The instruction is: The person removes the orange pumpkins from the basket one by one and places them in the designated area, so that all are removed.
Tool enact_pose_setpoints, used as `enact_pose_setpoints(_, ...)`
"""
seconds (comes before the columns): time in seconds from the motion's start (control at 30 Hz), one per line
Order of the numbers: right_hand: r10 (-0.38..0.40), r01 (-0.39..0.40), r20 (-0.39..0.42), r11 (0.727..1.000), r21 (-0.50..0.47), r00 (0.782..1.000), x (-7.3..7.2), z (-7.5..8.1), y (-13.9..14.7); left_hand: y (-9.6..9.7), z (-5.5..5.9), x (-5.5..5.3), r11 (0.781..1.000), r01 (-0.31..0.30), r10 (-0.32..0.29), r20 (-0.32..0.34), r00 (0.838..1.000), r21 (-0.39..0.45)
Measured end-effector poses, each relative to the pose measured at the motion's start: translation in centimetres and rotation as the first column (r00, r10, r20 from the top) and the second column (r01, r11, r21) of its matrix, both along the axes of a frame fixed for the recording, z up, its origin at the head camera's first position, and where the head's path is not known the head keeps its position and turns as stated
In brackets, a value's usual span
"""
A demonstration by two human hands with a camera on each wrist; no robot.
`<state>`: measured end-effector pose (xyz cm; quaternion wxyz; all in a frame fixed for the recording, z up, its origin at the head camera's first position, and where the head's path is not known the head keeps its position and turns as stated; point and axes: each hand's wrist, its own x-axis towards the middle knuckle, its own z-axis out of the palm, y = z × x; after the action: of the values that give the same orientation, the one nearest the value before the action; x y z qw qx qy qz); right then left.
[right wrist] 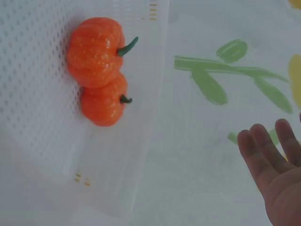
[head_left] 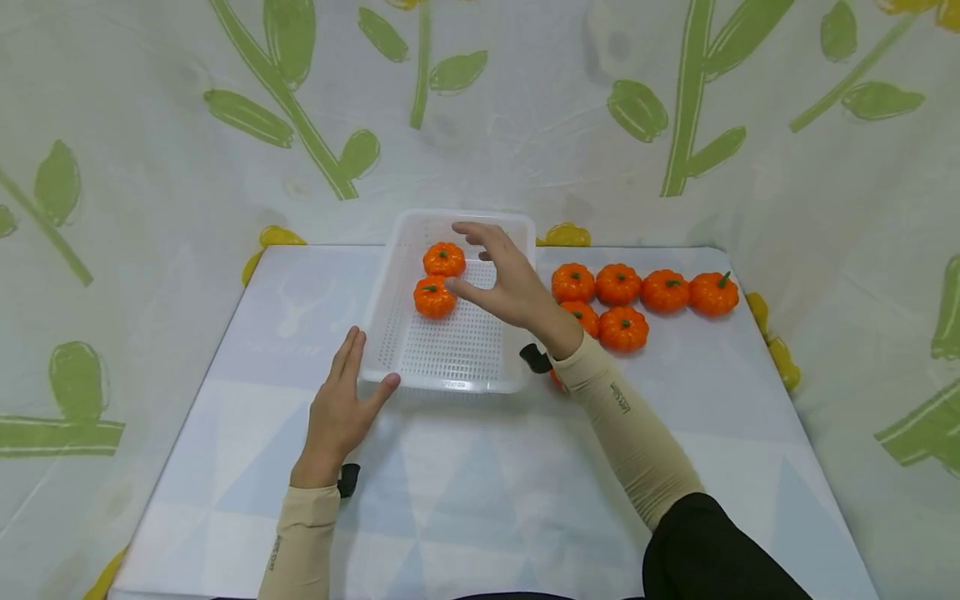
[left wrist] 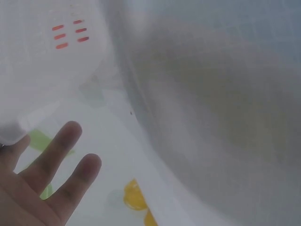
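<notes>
A white perforated plastic basket (head_left: 453,385) stands at the table's far edge and holds two small orange pumpkins, a rear one (head_left: 444,259) and a front one (head_left: 435,297). Over the basket, my right hand (head_left: 510,283) hovers with parted, slightly bent fingers and nothing in its grasp. The right wrist view shows both pumpkins (right wrist: 96,52) against the basket wall, apart from my fingers. At the basket's near left corner is my left hand (head_left: 345,412), fingers stretched out and thumb by the rim; whether it touches is hard to tell.
Right of the basket, several more orange pumpkins (head_left: 665,291) sit in rows on the table (head_left: 465,483). Another orange piece (head_left: 557,381) is mostly hidden by my right wrist. A curtain (head_left: 517,125) with green leaf prints hangs behind the table.
</notes>
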<state>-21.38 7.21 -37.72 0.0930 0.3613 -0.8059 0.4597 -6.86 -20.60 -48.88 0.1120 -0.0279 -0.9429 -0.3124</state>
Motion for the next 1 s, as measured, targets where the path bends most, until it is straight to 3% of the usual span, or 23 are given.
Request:
enact_pose_setpoints(0.27, -0.053, 0.061, 0.06, 0.987, -0.15, 0.997, -2.4, -0.9, -2.5, -0.1, -0.1, 0.0, 1.0, -0.006, 0.006, 0.021, 1.0, -0.001)
enact_pose_setpoints(0.5, -0.063, 0.114, 0.189, 0.956, -0.271, 0.98, -3.9, -2.2, -4.5, -0.2, -0.1, 0.0, 1.0, -0.009, 0.009, 0.023, 1.0, 0.001)
enact_pose_setpoints(0.73, -0.148, 0.187, 0.298, 0.977, -0.105, 0.943, -4.6, -4.2, -5.6, -0.1, 0.0, -0.1, 1.0, -0.006, 0.006, 0.019, 1.0, 0.007)
enact_pose_setpoints(0.87, -0.149, 0.146, 0.327, 0.989, 0.033, 0.933, -4.9, -5.2, -6.0, -0.2, -0.1, -0.1, 1.0, -0.006, 0.006, 0.023, 1.0, 0.013)
enact_pose_setpoints(1.0, -0.15, 0.092, 0.338, 0.979, 0.182, 0.929, -5.0, -6.0, -6.3, -0.2, -0.1, -0.1, 1.0, -0.008, 0.008, 0.025, 1.0, 0.02)
